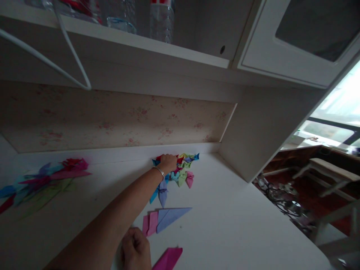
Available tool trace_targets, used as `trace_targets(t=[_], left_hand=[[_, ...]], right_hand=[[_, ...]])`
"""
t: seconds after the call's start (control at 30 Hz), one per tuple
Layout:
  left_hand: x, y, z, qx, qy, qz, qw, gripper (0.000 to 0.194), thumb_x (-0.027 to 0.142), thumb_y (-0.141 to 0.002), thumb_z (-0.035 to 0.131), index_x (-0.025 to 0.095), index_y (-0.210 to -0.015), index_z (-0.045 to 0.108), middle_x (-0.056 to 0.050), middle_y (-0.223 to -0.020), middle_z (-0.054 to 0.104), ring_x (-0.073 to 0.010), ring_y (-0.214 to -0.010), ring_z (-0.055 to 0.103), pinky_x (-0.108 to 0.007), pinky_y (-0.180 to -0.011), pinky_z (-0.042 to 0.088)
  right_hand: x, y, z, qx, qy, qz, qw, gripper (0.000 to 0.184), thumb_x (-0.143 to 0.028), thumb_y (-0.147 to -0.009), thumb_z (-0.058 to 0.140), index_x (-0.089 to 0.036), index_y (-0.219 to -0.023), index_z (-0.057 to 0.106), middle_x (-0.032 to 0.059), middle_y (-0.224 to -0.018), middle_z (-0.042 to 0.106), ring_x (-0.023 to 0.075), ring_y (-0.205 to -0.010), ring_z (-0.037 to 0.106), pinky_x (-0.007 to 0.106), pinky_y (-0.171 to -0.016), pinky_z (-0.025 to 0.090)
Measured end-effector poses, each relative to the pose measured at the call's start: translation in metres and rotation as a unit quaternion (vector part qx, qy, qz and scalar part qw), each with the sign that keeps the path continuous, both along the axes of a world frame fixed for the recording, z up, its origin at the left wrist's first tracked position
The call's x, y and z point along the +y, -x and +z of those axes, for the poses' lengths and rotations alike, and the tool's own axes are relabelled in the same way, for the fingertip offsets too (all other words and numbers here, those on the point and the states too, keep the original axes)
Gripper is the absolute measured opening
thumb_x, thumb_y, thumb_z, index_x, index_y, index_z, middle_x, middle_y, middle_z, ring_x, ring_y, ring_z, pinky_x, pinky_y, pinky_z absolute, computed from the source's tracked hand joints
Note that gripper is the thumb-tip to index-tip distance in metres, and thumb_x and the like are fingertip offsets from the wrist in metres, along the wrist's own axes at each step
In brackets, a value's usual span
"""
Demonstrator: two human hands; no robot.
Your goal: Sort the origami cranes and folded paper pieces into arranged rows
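Note:
My left hand [168, 163], with a bracelet at the wrist, reaches to the back of the white desk into a cluster of small folded paper figures. Its fingers are bent down among red folded paper [180, 160] and their tips are hidden. Green [182, 177], pink [190, 179] and purple [162, 192] folded figures lie beside it. Low in view my right hand [136, 248] is curled into a loose fist, partly behind the left forearm. A magenta folded paper [168, 258] lies close to its right, and a purple folded paper [171, 218] with pink strips [150, 224] lies above.
Another heap of coloured folded paper [45, 178] lies at the left on the white desk [219, 225]. A shelf [135, 47] with plastic bottles [162, 20] overhangs the back, and a white wire [73, 60] hangs from it. A side panel [264, 127] bounds the right.

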State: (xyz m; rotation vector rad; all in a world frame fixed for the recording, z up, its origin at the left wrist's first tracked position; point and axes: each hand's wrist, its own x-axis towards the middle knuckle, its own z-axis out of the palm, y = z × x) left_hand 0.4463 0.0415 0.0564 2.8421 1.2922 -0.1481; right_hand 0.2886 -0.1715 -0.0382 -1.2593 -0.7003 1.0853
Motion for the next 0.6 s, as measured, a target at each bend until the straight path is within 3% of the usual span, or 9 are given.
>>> trace_targets(t=[0.6], left_hand=[[-0.0024,-0.0022,-0.0041,0.01,0.002,-0.022,1.0,0.033,0.032,-0.089,0.056,0.016,-0.117,0.056,-0.009,-0.118,0.058,-0.0214,-0.101,0.059,-0.043,-0.085,0.051]], right_hand=[[-0.0033,-0.0005,0.0024,-0.023,0.005,-0.005,1.0,0.029,-0.042,-0.082,0.055,-0.018,-0.071,0.068,-0.0024,-0.055,0.051,0.0127,-0.053,0.045,0.021,-0.047,0.035]])
